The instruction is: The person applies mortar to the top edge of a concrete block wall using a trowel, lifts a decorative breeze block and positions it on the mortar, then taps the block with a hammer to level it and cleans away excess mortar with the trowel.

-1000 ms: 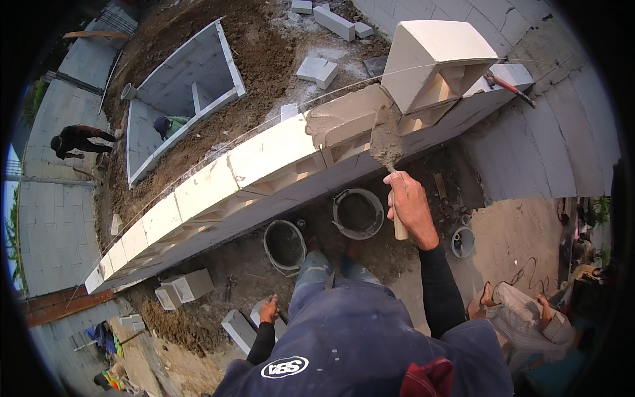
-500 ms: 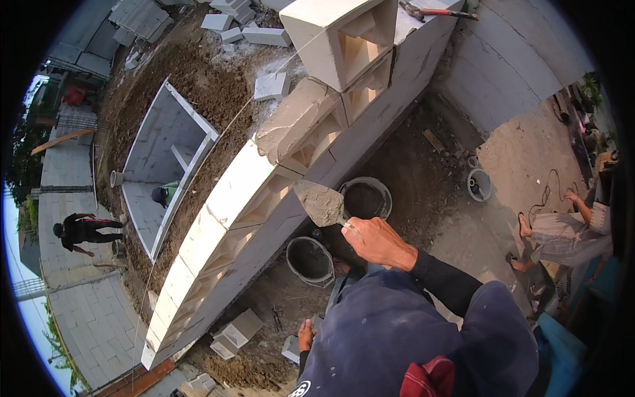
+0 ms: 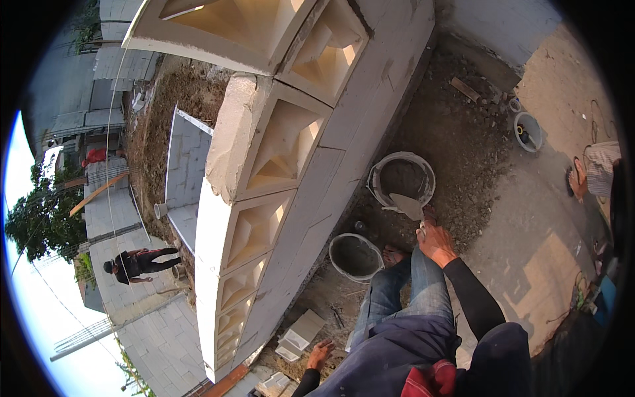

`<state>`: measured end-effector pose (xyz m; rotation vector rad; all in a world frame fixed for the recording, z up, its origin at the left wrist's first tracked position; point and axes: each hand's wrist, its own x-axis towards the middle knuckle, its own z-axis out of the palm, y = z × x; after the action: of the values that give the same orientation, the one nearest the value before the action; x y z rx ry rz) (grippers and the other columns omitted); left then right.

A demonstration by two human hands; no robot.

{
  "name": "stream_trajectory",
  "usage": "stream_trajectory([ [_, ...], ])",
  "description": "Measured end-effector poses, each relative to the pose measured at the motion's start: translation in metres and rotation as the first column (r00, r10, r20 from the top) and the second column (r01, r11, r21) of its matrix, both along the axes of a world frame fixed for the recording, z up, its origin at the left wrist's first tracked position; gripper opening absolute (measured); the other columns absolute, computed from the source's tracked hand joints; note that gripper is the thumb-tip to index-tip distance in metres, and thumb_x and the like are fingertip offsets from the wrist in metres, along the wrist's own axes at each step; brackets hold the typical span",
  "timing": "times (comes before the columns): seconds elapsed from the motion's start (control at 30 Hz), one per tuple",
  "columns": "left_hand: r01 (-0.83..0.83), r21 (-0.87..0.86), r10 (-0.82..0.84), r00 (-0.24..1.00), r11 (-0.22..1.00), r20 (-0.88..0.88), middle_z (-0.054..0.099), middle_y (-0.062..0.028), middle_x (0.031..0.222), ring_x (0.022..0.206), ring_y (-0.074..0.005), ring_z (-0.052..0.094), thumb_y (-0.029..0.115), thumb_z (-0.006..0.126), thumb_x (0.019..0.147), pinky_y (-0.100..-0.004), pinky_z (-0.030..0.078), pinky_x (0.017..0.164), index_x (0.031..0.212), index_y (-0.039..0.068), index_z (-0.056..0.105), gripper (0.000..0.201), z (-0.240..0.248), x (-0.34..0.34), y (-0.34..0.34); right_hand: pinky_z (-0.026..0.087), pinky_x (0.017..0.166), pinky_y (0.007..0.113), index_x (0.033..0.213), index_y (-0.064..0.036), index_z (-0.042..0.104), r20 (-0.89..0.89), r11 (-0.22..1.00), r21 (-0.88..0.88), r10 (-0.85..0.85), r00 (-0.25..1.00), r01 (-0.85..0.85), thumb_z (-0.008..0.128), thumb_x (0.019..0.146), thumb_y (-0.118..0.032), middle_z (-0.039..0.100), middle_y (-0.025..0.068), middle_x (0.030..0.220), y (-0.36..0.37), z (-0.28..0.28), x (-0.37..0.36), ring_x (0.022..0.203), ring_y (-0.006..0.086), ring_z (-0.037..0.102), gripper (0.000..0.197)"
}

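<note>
Nearest, the left hand (image 3: pixel 321 355) hangs low with its fingers loosely spread, apparently holding nothing. The right hand (image 3: pixel 436 243) is closed around the handle of the trowel (image 3: pixel 406 206), whose blade overlaps the near rim of the bucket (image 3: pixel 403 157); whether it touches cannot be told. The step in hand looks like fetching mortar (image 3: pixel 402 175) from there, and the next move calls for sliding the blade under the grey mix and lifting it level. The blade is pale grey and tapered; the fist hides most of the handle. A second bucket (image 3: pixel 333 257) stands just beside. Farther off, a mortar layer (image 3: pixel 233 126) coats the top of one hollow block (image 3: pixel 284 144) on the wall (image 3: pixel 347 122).
</note>
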<state>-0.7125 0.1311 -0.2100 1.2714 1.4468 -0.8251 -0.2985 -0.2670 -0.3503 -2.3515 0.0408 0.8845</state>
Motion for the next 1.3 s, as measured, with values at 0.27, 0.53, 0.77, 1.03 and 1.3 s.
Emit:
stream_trajectory([
  [0.27, 0.51, -0.024, -0.51, 0.854, 0.86, -0.102, 0.053, -0.012, 0.154, 0.138, -0.0267, 0.052, 0.049, 0.059, 0.101, -0.0377, 0.042, 0.113, 0.15, 0.011, 0.054, 0.062, -0.044, 0.129, -0.013, 0.057, 0.08, 0.055, 0.108, 0.0002, 0.068, 0.036, 0.985, -0.172, -0.007, 0.999, 0.013, 0.059, 0.097, -0.025, 0.072, 0.0264, 0.101, -0.021, -0.233, 0.009, 0.093, 0.0445, 0.071, 0.029],
  [0.53, 0.585, -0.293, -0.626, 0.777, 0.757, -0.065, 0.042, -0.0155, 0.16, 0.143, -0.0266, 0.045, 0.04, 0.06, 0.101, -0.0365, 0.038, 0.117, 0.156, 0.003, 0.037, 0.07, -0.072, 0.08, -0.031, 0.061, 0.079, 0.048, 0.092, -0.0036, 0.075, 0.015, 0.848, -0.358, 0.423, 0.906, -0.39, 0.061, 0.094, -0.018, 0.075, 0.0179, 0.098, -0.005, -0.285, 0.064, 0.095, 0.0367, 0.074, 0.02],
  [0.77, 0.648, -0.415, -0.7, 0.714, 0.639, 0.038, 0.032, -0.0233, 0.164, 0.149, -0.0312, 0.037, 0.036, 0.06, 0.1, -0.0384, 0.033, 0.12, 0.161, -0.001, 0.017, 0.083, -0.087, 0.07, -0.005, 0.06, 0.074, 0.043, 0.095, -0.0085, 0.076, 0.174, 0.914, -0.386, 0.205, 0.963, -0.124, 0.063, 0.093, -0.019, 0.074, 0.0135, 0.091, -0.024, -0.398, 0.059, 0.087, 0.0305, 0.075, 0.017],
  [1.03, 0.803, -0.373, -0.804, 0.56, 0.465, 0.203, 0.022, -0.0329, 0.165, 0.157, -0.0375, 0.018, 0.035, 0.058, 0.098, -0.0399, 0.022, 0.126, 0.16, -0.009, 0.008, 0.091, -0.09, -0.05, 0.011, 0.055, 0.071, 0.046, 0.084, -0.0122, 0.073, 0.338, 0.954, -0.271, 0.22, 0.915, -0.129, 0.057, 0.098, -0.022, 0.069, 0.0106, 0.086, 0.004, -0.372, 0.071, 0.085, 0.0293, 0.071, 0.024],
  [1.3, 0.904, -0.384, -0.942, 0.277, 0.188, 0.191, 0.029, -0.0419, 0.156, 0.15, -0.0533, 0.027, 0.027, 0.037, 0.105, -0.0476, 0.027, 0.125, 0.154, -0.005, 0.032, 0.059, -0.056, 0.068, -0.061, 0.054, 0.073, 0.048, 0.09, -0.0122, 0.072, 0.363, 0.944, -0.302, 0.24, 0.9, -0.13, 0.058, 0.095, -0.022, 0.069, 0.0093, 0.09, 0.024, -0.43, 0.051, 0.091, 0.0296, 0.069, 0.018],
])
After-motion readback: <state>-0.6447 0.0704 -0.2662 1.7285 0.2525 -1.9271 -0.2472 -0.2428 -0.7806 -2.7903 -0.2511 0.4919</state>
